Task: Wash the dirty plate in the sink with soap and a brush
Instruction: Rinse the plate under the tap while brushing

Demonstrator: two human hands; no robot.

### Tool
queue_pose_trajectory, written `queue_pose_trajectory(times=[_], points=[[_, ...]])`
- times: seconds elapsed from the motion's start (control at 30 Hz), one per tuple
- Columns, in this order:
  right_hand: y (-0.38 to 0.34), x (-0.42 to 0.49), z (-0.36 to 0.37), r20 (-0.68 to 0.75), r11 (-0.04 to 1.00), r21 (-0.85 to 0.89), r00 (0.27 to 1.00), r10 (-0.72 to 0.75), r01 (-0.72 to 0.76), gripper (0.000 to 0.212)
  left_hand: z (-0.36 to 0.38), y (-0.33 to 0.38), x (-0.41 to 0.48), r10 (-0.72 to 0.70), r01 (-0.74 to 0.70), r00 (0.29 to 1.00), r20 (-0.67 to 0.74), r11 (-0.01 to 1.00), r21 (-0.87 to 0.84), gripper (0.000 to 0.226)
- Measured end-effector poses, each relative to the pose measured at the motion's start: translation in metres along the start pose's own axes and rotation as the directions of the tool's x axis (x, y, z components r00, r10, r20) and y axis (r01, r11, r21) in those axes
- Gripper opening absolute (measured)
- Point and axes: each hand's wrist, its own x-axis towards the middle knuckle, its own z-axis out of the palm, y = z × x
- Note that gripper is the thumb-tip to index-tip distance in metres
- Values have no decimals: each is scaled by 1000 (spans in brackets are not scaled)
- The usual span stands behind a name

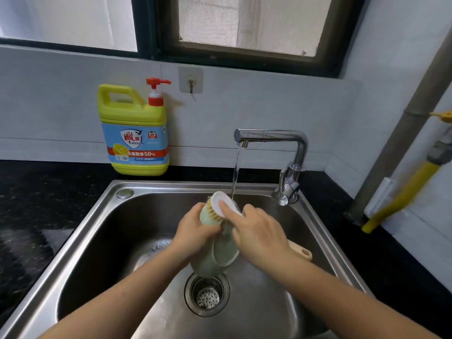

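Overall, the stainless sink [183, 185] filled the lower view. The tap [271, 135] was running, and the soap bottle [134, 133] stood on the counter [49, 192] behind the sink's left corner, well apart from both hands.

The pale green plate [215, 258] was held on edge above the drain strainer [207, 293]. It was tilted, with its underside toward the camera and its upper rim toward the tap.

The left hand [193, 231] gripped that upper rim from the left, fingers curled round the edge. The right hand [261, 233] held the brush [223, 203], fingers wrapped round the handle and the index finger laid straight along the white back of the head.

The brush's long axis ran from the head at upper left to the handle end [302, 253] at lower right, passing under the right hand. The bristles faced left and touched the plate's upper rim, just beside the left hand. The water stream [236, 172] fell just behind the brush head.

Judgement: scrubbing was in hand. The next stroke would need to travel down the plate, toward the person and away from the left hand's grip. Whether soap was on the bristles could not be told.
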Motion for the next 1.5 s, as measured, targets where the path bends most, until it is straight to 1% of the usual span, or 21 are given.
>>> queue_pose_trajectory(times=[0.07, 0.1, 0.13, 0.2, 0.27, 0.37, 0.47, 0.53, 0.6, 0.67, 0.73, 0.8, 0.9, 0.97, 1.0, 1.07, 1.17, 1.23, 1.33, 1.4, 1.5], points=[[-6, -5, 6, 36, 999, 1, 999, -33, 33, 59, -2, -5, 1, -16, 16, 1000, -4, 1000, 14, 30], [-7, -5, 7, 77, 1000, 16, 997, -3, 1, 59, -3, -6, 1, -19, 19, 1000, -7, 999, 33, 29], [-5, -2, 9, 102, 998, 28, 993, 53, -56, 59, -4, -8, 2, -21, 22, 1000, -7, 998, 52, 29], [7, 3, 9, 252, 975, 77, 950, 185, -210, 56, -7, -10, 3, -25, 25, 1000, -5, 996, 88, 30], [14, -3, 12, 317, 949, 105, 915, 252, -297, 55, -9, -11, 4, -26, 28, 1000, -14, 993, 111, 32], [1, -13, 7, 307, 967, 100, 931, 196, -236, 59, -10, -12, 5, -22, 24, 1000, -14, 994, 111, 32], [-14, -11, 10, 153, 998, 22, 987, 56, -60, 68, -9, -13, 5, -13, 11, 1000, 15, 993, 120, 31], [-7, 3, 6, 175, 991, 58, 979, 105, -117, 61, -11, -13, 5, -7, 3, 1000, 30, 993, 114, 31], [11, 12, 9, 333, 944, 138, 912, 239, -298, 57, -13, -13, 5, 4, -9, 999, 45, 993, 121, 32], [22, 9, 9, 374, 922, 105, 874, 310, -372, 58, -14, -13, 6, 5, -9, 999, 46, 994, 108, 35], [19, -1, 4, 361, 930, 101, 884, 297, -354, 56, -14, -14, 7, -1, -3, 999, 44, 996, 89, 41], [4, -10, -1, 331, 968, 71, 921, 207, -243, 59, -13, -15, 7, 1, -5, 998, 57, 998, 70, 41], [-12, -10, -1, 158, 997, 3, 985, 73, -75, 67, -12, -16, 5, 7, -11, 996, 88, 999, 49, 40], [-9, 2, -2, 185, 992, 41, 977, 109, -119, 62, -14, -16, 5, 7, -9, 996, 86, 1000, 27, 41], [-5, 7, -2, 260, 980, 77, 952, 160, -185, 60, -16, -16, 5, 9, -10, 997, 82, 1000, 24, 41], [9, 7, 4, 312, 951, 110, 918, 244, -290, 60, -20, -17, 6, 16, -17, 998, 65, 1000, 23, 40], [19, -2, 9, 398, 919, 81, 857, 326, -387, 63, -23, -17, 9, 29, -28, 999, 16, 999, -31, 37], [15, -8, 8, 418, 923, 70, 852, 317, -378, 63, -23, -17, 10, 30, -30, 1000, 4, 998, -57, 36], [1, -6, -1, 340, 967, 79, 919, 201, -241, 59, -21, -19, 9, 30, -29, 999, 40, 999, -29, 38], [-5, 3, -5, 308, 981, 70, 939, 150, -180, 57, -21, -19, 9, 29, -29, 998, 52, 999, -18, 40], [5, 16, -2, 330, 962, 96, 920, 210, -254, 56, -25, -18, 11, 29, -28, 999, 25, 999, -26, 47]])
